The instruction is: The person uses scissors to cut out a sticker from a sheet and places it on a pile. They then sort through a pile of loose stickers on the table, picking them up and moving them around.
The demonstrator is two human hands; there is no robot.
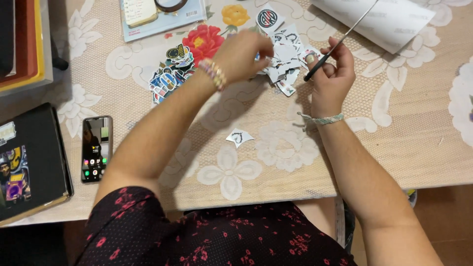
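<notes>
covering the surface (423, 148) is a lace cloth (231, 172) with flowers. at 9 o'clock lies a black book (29, 162), a phone (96, 148) beside it. at 12 o'clock sits a sticker pile (286, 66); the left hand (244, 54) curls over it, fingers pinched on a piece. just right, the right hand (330, 69) is closed on a thin tool (345, 34). one cutout (240, 137) lies at centre.
</notes>
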